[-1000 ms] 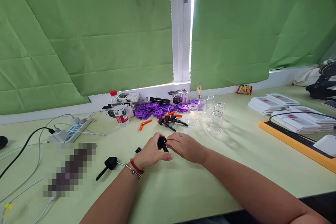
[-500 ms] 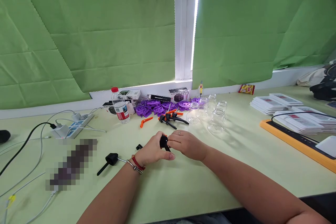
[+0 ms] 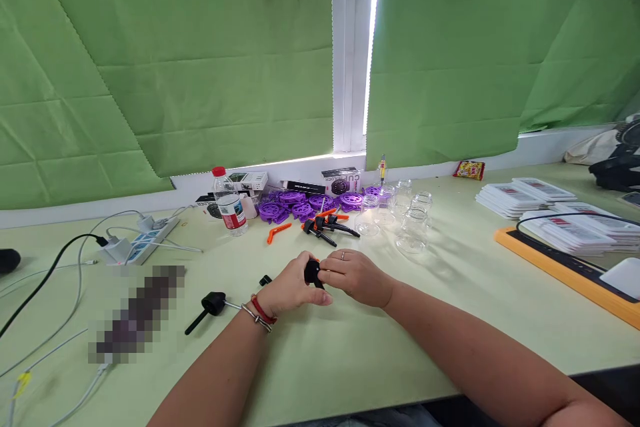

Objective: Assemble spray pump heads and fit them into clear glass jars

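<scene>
Nothing has shifted: both hands' grip (image 3: 320, 277) stays clamped on a small black plastic clip (image 3: 312, 273).

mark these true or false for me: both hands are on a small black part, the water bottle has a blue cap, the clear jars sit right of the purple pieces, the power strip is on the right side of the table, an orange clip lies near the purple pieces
1. Both hands hold the small black part: true; the left hand and right hand meet on it.
2. The water bottle has a blue cap: false; the cap is red.
3. The clear jars sit right of the purple pieces: true.
4. The power strip is on the right side of the table: false; it lies on the left.
5. An orange clip lies near the purple pieces: true.
</scene>
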### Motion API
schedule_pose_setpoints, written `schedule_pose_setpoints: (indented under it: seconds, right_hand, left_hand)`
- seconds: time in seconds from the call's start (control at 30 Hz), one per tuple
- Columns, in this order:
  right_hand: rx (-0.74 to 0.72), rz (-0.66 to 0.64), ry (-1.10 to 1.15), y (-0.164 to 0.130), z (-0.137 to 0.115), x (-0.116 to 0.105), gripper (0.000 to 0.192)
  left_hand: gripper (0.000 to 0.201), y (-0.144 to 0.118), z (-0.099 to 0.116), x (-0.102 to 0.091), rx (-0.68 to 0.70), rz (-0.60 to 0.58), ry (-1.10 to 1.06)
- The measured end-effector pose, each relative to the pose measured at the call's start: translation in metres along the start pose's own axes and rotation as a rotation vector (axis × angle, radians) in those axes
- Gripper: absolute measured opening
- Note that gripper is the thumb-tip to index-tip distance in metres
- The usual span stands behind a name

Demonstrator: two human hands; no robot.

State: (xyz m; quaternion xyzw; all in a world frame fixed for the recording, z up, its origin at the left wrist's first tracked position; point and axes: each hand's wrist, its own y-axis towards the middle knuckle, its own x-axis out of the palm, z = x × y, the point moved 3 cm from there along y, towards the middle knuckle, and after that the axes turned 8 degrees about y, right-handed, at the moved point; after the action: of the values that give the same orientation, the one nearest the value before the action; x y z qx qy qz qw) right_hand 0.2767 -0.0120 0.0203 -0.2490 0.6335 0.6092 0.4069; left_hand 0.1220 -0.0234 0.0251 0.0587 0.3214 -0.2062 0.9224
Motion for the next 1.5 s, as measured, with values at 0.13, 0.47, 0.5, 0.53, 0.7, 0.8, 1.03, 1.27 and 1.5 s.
schedule_pose_setpoints:
  seconds: [0.13,0.47,0.5,0.53,0.7,0.8,1.03,1.27,1.5]
  right_hand:
    - [-0.013,-0.007,0.008,-0.001,0.001,0.002,0.024]
    - [0.010,0.001,-0.008,-0.003,0.000,0.006,0.022]
    - [0.028,-0.003,-0.009,-0.004,0.000,0.007,0.022]
    - [0.047,-0.009,-0.009,-0.004,0.000,0.008,0.022]
    - [0.090,-0.029,0.007,-0.005,0.000,0.013,0.021]
    - [0.064,-0.034,-0.035,-0.003,-0.001,0.010,0.020]
    - [0.057,-0.012,0.080,0.000,-0.004,0.006,0.020]
    - [0.929,0.318,1.127,-0.001,0.005,0.028,0.003]
    - [1.367,0.418,1.416,0.002,0.001,0.043,0.014]
  left_hand:
    - [0.054,0.000,-0.001,0.001,0.009,0.001,0.004]
    - [0.059,0.001,0.000,0.001,0.027,0.029,0.082]
    - [0.061,0.000,0.000,0.001,0.027,0.056,0.120]
    - [0.063,0.000,0.000,0.001,0.029,0.082,0.153]
    - [0.071,0.000,0.001,0.001,0.008,0.129,0.250]
    - [0.075,-0.001,0.003,0.001,-0.016,0.144,0.282]
    - [0.063,-0.001,0.002,-0.001,0.026,0.086,0.232]
    - [0.074,-0.002,-0.001,-0.004,-0.003,0.271,0.414]
    - [0.078,0.000,0.004,0.006,0.027,0.490,0.770]
